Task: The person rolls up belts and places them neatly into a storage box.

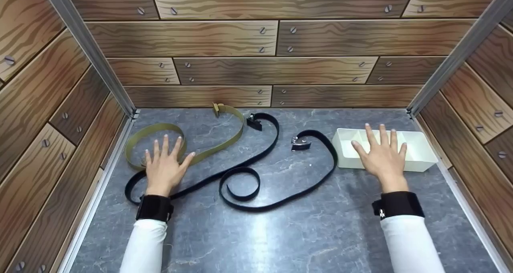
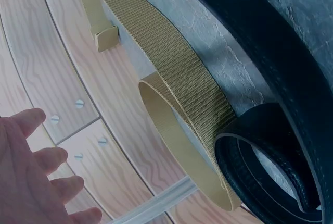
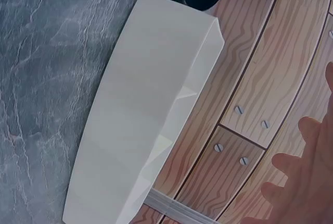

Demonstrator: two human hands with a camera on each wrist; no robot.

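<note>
My left hand point(image 1: 163, 166) is spread over the coil of a tan webbing belt point(image 1: 242, 124), with its fingers apart and nothing held. In the left wrist view the ribbed tan belt point(image 2: 171, 52) curves beside a rolled black belt point(image 2: 281, 125). One black belt point(image 1: 276, 132) runs beneath the left wrist up to a buckle at the back. A second black belt point(image 1: 256, 209) lies looped in the middle, buckle end to the right. Over a white divided box point(image 1: 348, 161) my right hand point(image 1: 384, 156) is likewise spread and holds nothing. The right wrist view shows the box's long wall point(image 3: 130, 88).
Wood-patterned panels point(image 1: 224, 38) wall in the grey marbled tabletop point(image 1: 208, 241) at the back and both sides. Metal rails point(image 1: 94, 64) line the corners and side edges. The box stands close to the right wall, the tan belt near the left and back walls.
</note>
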